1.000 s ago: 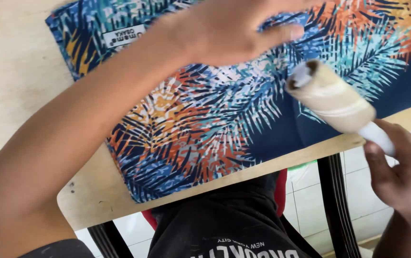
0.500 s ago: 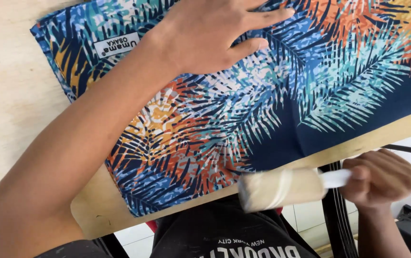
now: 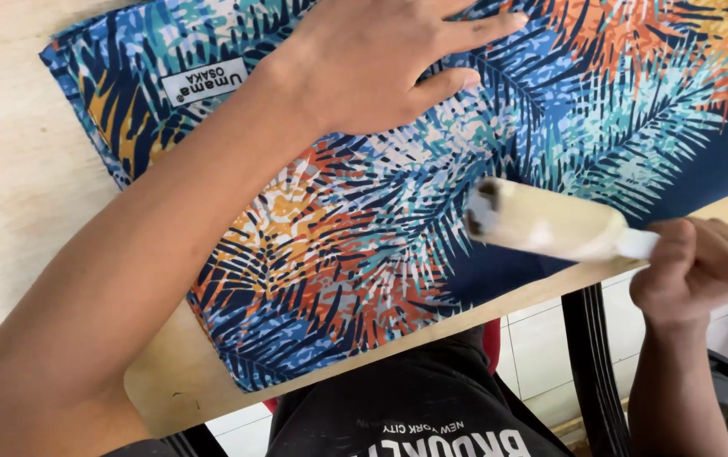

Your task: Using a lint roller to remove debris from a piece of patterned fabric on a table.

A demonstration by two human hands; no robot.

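Left hand (image 3: 381, 63) pressed flat on the printed cloth (image 3: 431, 195), palm down, fingers spread and pointing toward the cloth's far right end, gripping nothing. Right hand (image 3: 694, 271) clenched around the pale handle of a lint roller (image 3: 550, 222), off the near edge of the wooden table (image 3: 17, 178), just right of the cloth's near border. Roller drum cream-coloured and blurred, lying slantwise over the cloth's dark blue near edge, open end aimed toward the cloth's middle; contact with the fabric not clear enough to tell. Cloth spread flat across the table, dark blue with palm fronds in orange, teal, light blue and white, a small white sewn label (image 3: 203, 82) near its left corner, just beside the left wrist. Near left corner of the cloth close to the table's rounded corner. Below the cloth's near edge, a black shirt (image 3: 414, 406) with white lettering, a dark chair frame (image 3: 592, 372) and white floor tiles (image 3: 541, 355).
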